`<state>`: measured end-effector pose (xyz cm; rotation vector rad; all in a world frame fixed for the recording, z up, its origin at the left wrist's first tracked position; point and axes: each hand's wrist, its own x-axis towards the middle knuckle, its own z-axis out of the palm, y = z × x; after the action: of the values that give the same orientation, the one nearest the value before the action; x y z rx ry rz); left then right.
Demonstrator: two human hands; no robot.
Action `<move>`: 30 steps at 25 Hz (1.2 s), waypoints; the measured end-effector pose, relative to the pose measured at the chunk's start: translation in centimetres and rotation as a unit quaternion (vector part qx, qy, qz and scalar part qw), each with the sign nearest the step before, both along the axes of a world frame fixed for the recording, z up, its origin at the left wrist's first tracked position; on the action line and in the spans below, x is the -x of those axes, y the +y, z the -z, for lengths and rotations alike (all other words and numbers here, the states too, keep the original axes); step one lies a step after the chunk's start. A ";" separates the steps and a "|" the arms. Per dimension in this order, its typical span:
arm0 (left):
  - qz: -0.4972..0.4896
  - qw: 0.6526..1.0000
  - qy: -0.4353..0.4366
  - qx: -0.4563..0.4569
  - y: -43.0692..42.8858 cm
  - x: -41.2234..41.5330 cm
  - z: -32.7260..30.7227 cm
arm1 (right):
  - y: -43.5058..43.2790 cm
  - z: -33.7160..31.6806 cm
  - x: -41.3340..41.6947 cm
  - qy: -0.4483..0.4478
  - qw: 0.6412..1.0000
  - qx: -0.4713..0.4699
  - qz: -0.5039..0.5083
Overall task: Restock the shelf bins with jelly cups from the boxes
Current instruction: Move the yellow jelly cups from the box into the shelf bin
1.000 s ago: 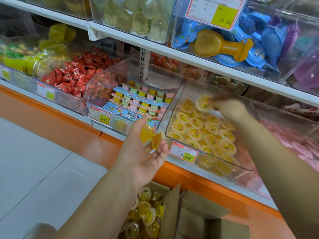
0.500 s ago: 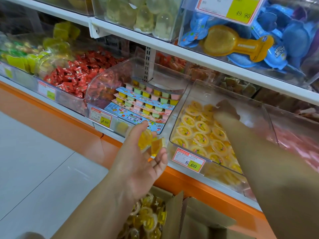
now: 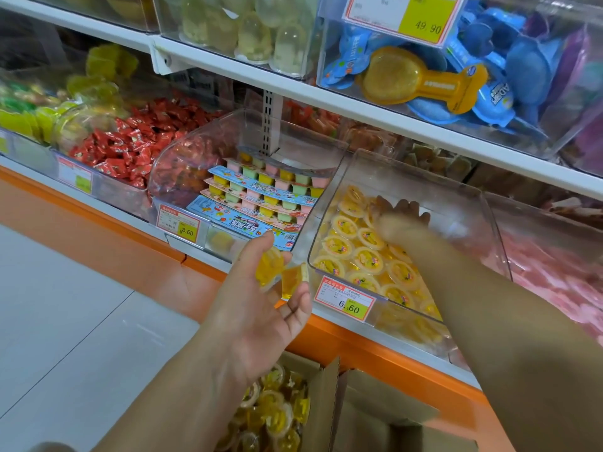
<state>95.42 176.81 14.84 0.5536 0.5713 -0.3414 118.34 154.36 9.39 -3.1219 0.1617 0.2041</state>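
Note:
A clear shelf bin (image 3: 408,171) with a 6.60 price tag (image 3: 346,303) is partly filled with yellow jelly cups (image 3: 365,259) lying lid-up. My right hand (image 3: 403,216) reaches into this bin from the right and sits low over the cups at its back. It is motion-blurred, so its fingers and any cup under them are unclear. My left hand (image 3: 261,308) hovers palm-up in front of the bin's left corner and holds two yellow jelly cups (image 3: 272,267) between thumb and curled fingers. Below it, an open cardboard box (image 3: 329,402) holds several more jelly cups (image 3: 274,415).
Left of the target bin is a clear bin of multi-colour jelly trays (image 3: 261,187), then red wrapped candies (image 3: 130,148). A bin of pink packs (image 3: 554,282) sits on the right. The upper shelf (image 3: 359,102) overhangs. White floor (image 3: 65,321) lies to the left.
My right hand, which held a cup high at the bin's back, has dropped lower among the cups. My left hand has kept its two cups and stayed in place.

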 end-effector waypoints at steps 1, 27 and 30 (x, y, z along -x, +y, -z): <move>-0.001 1.000 0.000 0.002 0.0 0.0 -0.1 | 0.1 -0.2 0.1 0.000 1.000 -0.013 0.003; 0.033 0.996 -0.073 -0.048 -0.4 0.2 -1.1 | -1.7 -9.2 6.4 -0.122 0.921 -0.358 0.094; 0.041 0.992 -0.096 -0.067 -0.4 0.1 -1.0 | -2.6 -7.9 2.9 -0.126 0.946 -0.241 0.175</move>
<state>95.29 176.39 15.80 0.7321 0.3873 -0.3245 115.42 151.79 17.34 -2.5458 0.5595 -0.1418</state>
